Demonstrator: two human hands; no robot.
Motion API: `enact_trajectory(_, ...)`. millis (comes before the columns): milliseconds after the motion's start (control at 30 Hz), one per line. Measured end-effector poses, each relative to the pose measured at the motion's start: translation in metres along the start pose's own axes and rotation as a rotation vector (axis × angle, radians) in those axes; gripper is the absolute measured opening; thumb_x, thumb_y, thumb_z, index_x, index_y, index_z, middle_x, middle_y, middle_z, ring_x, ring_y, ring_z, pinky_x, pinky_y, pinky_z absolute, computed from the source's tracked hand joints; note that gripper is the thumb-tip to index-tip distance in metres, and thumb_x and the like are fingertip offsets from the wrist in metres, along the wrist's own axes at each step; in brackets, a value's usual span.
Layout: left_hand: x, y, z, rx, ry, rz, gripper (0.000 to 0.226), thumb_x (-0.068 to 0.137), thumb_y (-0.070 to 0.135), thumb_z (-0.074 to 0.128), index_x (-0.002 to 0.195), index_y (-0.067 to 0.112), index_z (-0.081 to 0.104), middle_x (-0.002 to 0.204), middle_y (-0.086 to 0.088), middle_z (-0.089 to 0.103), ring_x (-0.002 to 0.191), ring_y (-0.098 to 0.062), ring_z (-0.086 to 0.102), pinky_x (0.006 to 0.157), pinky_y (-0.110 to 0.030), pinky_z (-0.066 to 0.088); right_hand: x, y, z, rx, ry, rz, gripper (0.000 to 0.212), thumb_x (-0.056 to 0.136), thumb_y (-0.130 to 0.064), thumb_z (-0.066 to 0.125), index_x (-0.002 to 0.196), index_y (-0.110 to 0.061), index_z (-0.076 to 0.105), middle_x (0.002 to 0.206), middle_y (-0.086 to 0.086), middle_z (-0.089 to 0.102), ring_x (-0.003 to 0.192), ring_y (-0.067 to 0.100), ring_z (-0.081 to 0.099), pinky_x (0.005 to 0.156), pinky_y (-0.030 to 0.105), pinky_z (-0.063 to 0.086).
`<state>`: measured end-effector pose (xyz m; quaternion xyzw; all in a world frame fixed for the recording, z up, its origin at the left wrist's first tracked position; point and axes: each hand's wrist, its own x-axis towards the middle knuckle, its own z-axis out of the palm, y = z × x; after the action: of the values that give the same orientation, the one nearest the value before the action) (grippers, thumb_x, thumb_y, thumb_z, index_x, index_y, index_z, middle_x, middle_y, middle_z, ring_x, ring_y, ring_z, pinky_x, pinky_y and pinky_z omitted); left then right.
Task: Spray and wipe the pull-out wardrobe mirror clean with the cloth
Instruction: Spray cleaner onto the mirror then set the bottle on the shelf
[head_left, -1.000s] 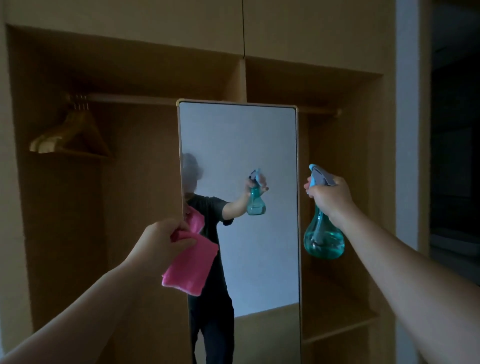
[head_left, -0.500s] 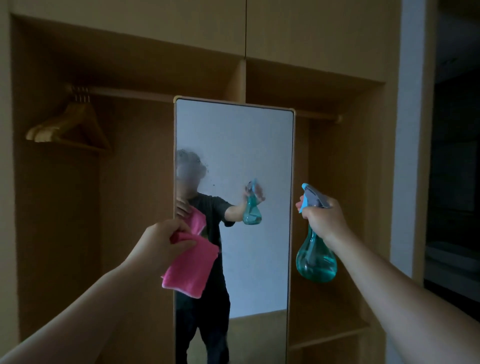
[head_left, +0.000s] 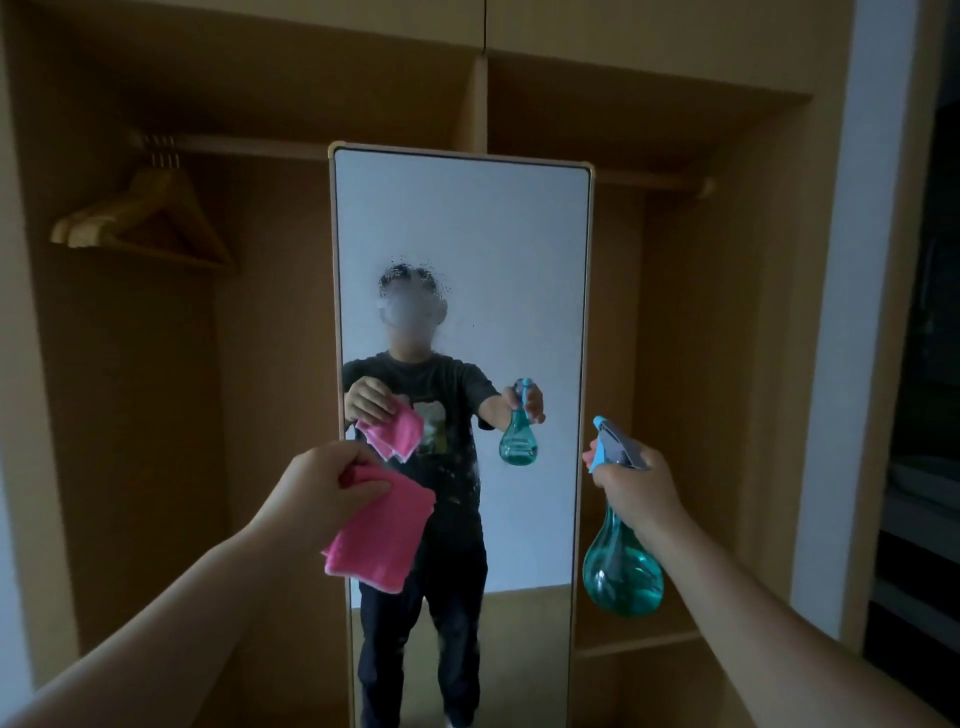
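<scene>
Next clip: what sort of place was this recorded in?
Probably a bedroom, possibly a hotel room, facing a built-in wooden wardrobe: a hanging rail with wooden hangers, a tall pull-out mirror, and a low shelf on the right.

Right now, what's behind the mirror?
The open wardrobe: a rail with wooden hangers at left, a divider above, a shelf at lower right. Whatever sits directly behind the mirror is covered by it.

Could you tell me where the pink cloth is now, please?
In the head view, the pink cloth hangs from the left hand, before the left edge of the mirror.
</scene>
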<state>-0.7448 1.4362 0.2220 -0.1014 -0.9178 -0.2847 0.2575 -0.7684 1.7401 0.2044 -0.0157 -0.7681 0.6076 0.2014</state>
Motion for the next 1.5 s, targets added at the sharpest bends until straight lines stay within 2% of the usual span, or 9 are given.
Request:
enact_trajectory(500, -0.003, -0.012, 0.003, -0.004, 0.019, -0.035, 0.007, 0.087, 0.022, 0.066, 0.085, 0.027, 0.064, 0.082, 0.013, 0.063, 0.077, -0.003, 0.057, 0.060, -0.015, 0.042, 0.000, 0.016, 0.005, -0.008, 0.037, -0.008, 0.010, 0.091, -0.008, 0.057, 0.090, -0.017, 0.061, 0.096, 0.016, 0.061, 0.084, 0.023, 0.058, 0.061, 0.024, 0.040)
enact_trajectory(633, -0.005, -0.021, 0.001, 0.010, 0.019, -0.045, 0.010, 0.087, 0.023, 0.066, 0.083, 0.031, 0.062, 0.082, 0.014, 0.063, 0.077, -0.003, 0.058, 0.060, -0.015, 0.043, -0.003, 0.010, 0.014, -0.018, -0.079, -0.024, 0.020, 0.088, 0.002, 0.052, 0.084, -0.016, 0.059, 0.072, 0.007, 0.047, 0.060, 0.013, 0.043, 0.049, 0.020, 0.036)
enact_trajectory(733, -0.007, -0.028, -0.003, 0.025, 0.032, -0.055, 0.008, 0.087, 0.023, 0.066, 0.084, 0.030, 0.063, 0.083, 0.013, 0.063, 0.077, -0.003, 0.058, 0.060, -0.015, 0.043, -0.005, 0.005, 0.028, 0.002, -0.139, -0.032, 0.024, 0.087, 0.005, 0.050, 0.092, -0.016, 0.060, 0.070, -0.001, 0.046, 0.056, 0.012, 0.038, 0.045, 0.018, 0.034)
enact_trajectory(933, -0.014, -0.037, -0.014, 0.009, 0.045, -0.096, 0.005, 0.087, 0.023, 0.066, 0.086, 0.027, 0.064, 0.086, 0.010, 0.064, 0.079, -0.005, 0.058, 0.061, -0.018, 0.047, -0.006, -0.001, 0.054, 0.032, -0.176, -0.061, 0.028, 0.086, 0.006, 0.050, 0.083, -0.018, 0.063, 0.062, 0.002, 0.036, 0.050, 0.010, 0.032, 0.045, 0.020, 0.031)
enact_trajectory(1067, -0.019, -0.044, -0.018, -0.022, 0.057, -0.133, 0.003, 0.087, 0.022, 0.067, 0.088, 0.024, 0.065, 0.087, 0.008, 0.064, 0.081, -0.009, 0.060, 0.063, -0.023, 0.050, -0.008, 0.000, 0.061, 0.022, -0.168, -0.088, 0.037, 0.085, 0.007, 0.050, 0.060, -0.019, 0.046, 0.058, 0.001, 0.033, 0.049, 0.011, 0.031, 0.049, 0.022, 0.029)
enact_trajectory(1200, -0.025, -0.049, -0.017, -0.039, 0.063, -0.159, 0.004, 0.086, 0.022, 0.067, 0.088, 0.025, 0.065, 0.087, 0.008, 0.064, 0.082, -0.011, 0.061, 0.065, -0.026, 0.053, -0.007, 0.007, 0.065, -0.036, -0.131, -0.110, 0.010, 0.087, 0.000, 0.053, 0.082, 0.002, 0.062, 0.072, 0.014, 0.054, 0.061, 0.017, 0.048, 0.054, 0.023, 0.038)
enact_trajectory(1367, -0.033, -0.052, -0.009, -0.040, 0.061, -0.168, 0.003, 0.087, 0.024, 0.067, 0.089, 0.025, 0.065, 0.087, 0.010, 0.064, 0.081, -0.007, 0.059, 0.065, -0.021, 0.050, -0.013, 0.003, 0.068, -0.026, -0.190, -0.132, 0.023, 0.089, 0.002, 0.052, 0.075, -0.015, 0.055, 0.069, 0.005, 0.046, 0.058, 0.011, 0.042, 0.049, 0.019, 0.037)
enact_trajectory(1433, -0.038, -0.052, -0.006, -0.027, 0.053, -0.157, 0.003, 0.087, 0.024, 0.066, 0.087, 0.026, 0.064, 0.086, 0.010, 0.064, 0.080, -0.005, 0.058, 0.063, -0.018, 0.046, -0.015, 0.001, 0.073, -0.034, -0.225, -0.130, 0.015, 0.089, 0.002, 0.052, 0.091, -0.010, 0.061, 0.076, 0.010, 0.048, 0.059, 0.014, 0.041, 0.049, 0.020, 0.037)
enact_trajectory(1500, -0.044, -0.055, -0.001, -0.044, 0.046, -0.166, 0.004, 0.088, 0.022, 0.065, 0.086, 0.025, 0.063, 0.084, 0.009, 0.064, 0.080, -0.005, 0.058, 0.063, -0.018, 0.045, -0.018, 0.000, 0.079, -0.043, -0.246, -0.132, 0.022, 0.087, 0.003, 0.051, 0.104, -0.005, 0.062, 0.079, 0.014, 0.047, 0.061, 0.019, 0.039, 0.050, 0.026, 0.036)
